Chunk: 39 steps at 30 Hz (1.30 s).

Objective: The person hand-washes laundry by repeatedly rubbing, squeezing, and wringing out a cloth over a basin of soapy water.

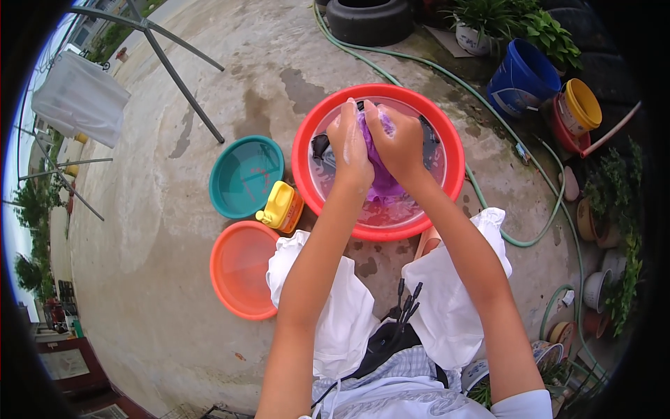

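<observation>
Purple wet cloth [384, 173] is bunched between my left hand [350, 139] and my right hand [395, 133], both closed on it above a large red plastic basin [378, 233]. Suds cling to both hands. The cloth's lower end hangs to the water in the basin. Dark fabric [320, 145] lies in the cloudy water around it. Left of the basin are a teal basin [246, 175] of water, a yellow jug with an orange label [282, 207], and an orange basin [246, 269].
A green hose [471, 84] curves over the concrete behind and right of the red basin. Blue [505, 86] and yellow [576, 107] buckets, potted plants [473, 36] and a black tire [369, 23] stand beyond. A metal rack leg [180, 86] rises at upper left.
</observation>
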Each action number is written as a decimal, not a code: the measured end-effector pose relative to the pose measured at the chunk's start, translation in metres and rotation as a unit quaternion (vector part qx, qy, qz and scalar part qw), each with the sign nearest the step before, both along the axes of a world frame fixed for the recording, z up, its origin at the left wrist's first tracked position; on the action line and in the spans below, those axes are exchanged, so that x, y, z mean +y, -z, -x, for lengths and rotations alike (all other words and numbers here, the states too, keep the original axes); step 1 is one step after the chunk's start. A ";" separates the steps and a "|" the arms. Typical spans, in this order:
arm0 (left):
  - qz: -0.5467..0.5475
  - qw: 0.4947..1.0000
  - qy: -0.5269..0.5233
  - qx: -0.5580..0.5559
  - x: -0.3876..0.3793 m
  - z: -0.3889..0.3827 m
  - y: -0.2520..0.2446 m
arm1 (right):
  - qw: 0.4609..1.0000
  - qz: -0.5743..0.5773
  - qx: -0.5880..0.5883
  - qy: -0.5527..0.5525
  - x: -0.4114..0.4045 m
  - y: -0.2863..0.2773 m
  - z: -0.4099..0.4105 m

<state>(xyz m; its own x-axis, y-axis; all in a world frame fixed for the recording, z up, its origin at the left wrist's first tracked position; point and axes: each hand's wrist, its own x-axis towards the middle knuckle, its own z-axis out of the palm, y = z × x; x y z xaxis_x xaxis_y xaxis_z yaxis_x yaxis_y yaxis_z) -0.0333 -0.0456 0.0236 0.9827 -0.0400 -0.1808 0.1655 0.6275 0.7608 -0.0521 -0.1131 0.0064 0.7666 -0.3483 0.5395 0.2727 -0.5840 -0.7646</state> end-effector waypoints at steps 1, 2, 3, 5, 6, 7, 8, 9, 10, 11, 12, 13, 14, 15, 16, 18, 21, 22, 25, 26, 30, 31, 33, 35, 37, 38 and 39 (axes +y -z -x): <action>-0.001 1.000 -0.003 -0.001 0.008 -0.009 0.009 | 0.998 0.042 -0.034 -0.035 0.009 -0.003 0.007; -0.105 0.993 0.023 -0.056 0.022 -0.022 0.032 | 0.991 0.087 -0.056 -0.079 0.017 -0.002 0.015; -0.211 0.970 0.045 -0.109 0.040 -0.038 0.059 | 0.991 0.085 -0.059 -0.085 0.026 -0.004 0.017; 0.167 0.951 0.245 -0.087 0.052 -0.054 0.085 | 0.982 0.141 -0.067 -0.102 0.034 -0.004 0.018; 0.116 0.980 0.158 -0.027 0.028 -0.038 0.067 | 0.986 0.132 -0.054 -0.081 0.021 -0.001 0.015; 0.059 0.996 0.066 0.030 0.010 -0.022 0.044 | 0.987 0.135 -0.051 -0.076 0.010 0.001 0.010; 0.047 0.998 0.037 0.025 0.000 -0.008 0.024 | 0.996 0.075 -0.016 -0.040 0.002 0.002 0.003; -0.010 0.999 0.025 0.031 -0.003 0.001 0.006 | 1.000 0.013 0.018 -0.006 -0.005 0.002 -0.004; -0.028 0.999 0.036 0.014 -0.002 0.007 0.006 | 0.999 -0.024 0.029 0.010 -0.010 -0.003 -0.009; -0.047 0.998 0.048 -0.002 -0.002 0.011 0.007 | 0.999 -0.024 0.028 0.010 -0.010 -0.003 -0.009; -0.048 0.998 0.047 -0.003 0.001 0.010 0.009 | 0.999 -0.040 0.021 0.012 -0.008 -0.002 -0.010; -0.040 0.998 0.040 -0.015 0.004 0.007 0.011 | 0.998 -0.055 0.015 0.014 -0.007 -0.001 -0.010; -0.031 0.999 0.035 -0.027 0.006 0.005 0.012 | 1.000 -0.013 0.009 0.025 -0.004 0.002 -0.009; -0.031 0.999 0.035 -0.027 0.008 0.004 0.011 | 1.000 -0.013 0.009 0.025 -0.002 -0.001 -0.004; -0.009 0.999 0.035 -0.011 0.010 0.002 0.008 | 0.998 0.051 -0.021 0.002 0.001 -0.004 0.002; 0.008 0.999 0.049 -0.008 0.022 -0.007 0.015 | 0.987 0.123 -0.080 -0.067 0.013 -0.011 0.016; 0.016 0.993 0.082 0.083 0.036 -0.030 0.028 | 0.976 0.164 -0.101 -0.105 0.031 -0.008 0.021; 0.051 0.992 0.096 0.066 0.036 -0.029 0.031 | 0.981 0.142 -0.103 -0.085 0.030 -0.009 0.016; 0.007 0.999 0.004 0.031 0.007 0.000 -0.002 | 1.000 0.003 0.016 -0.020 0.007 -0.004 -0.001; 0.025 1.000 0.015 0.005 0.005 0.003 0.004 | 0.999 -0.043 0.026 -0.007 0.000 -0.002 -0.009; -0.059 0.996 0.026 -0.065 0.000 0.012 0.007 | 0.998 -0.063 0.019 0.014 -0.009 0.006 -0.017; -0.034 0.999 0.004 -0.042 0.002 0.007 0.006 | 0.998 -0.064 0.019 0.012 -0.005 0.006 -0.015; -0.008 1.000 -0.018 -0.019 0.008 -0.003 0.009 | 0.999 -0.016 0.023 0.020 0.006 0.003 -0.004; 0.003 0.999 0.016 -0.034 0.023 -0.016 0.019 | 1.000 -0.001 -0.016 -0.015 0.019 -0.002 0.008; -0.049 0.999 0.009 -0.002 0.036 -0.030 0.034 | 0.986 0.093 -0.079 -0.110 0.035 -0.001 0.018; -0.015 0.999 0.031 0.025 0.040 -0.034 0.040 | 0.985 0.120 -0.076 -0.102 0.039 -0.002 0.018; 0.023 0.997 0.057 0.053 0.040 -0.035 0.043 | 0.985 0.121 -0.075 -0.102 0.035 -0.001 0.016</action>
<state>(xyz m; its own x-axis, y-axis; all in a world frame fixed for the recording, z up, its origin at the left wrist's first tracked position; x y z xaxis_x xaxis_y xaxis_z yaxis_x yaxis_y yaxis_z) 0.0015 -0.0060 -0.0195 0.9467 -0.1614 -0.2786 0.3159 0.6338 0.7060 -0.0680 -0.0779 0.0078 0.7126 -0.0437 0.7002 0.5020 -0.6654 -0.5525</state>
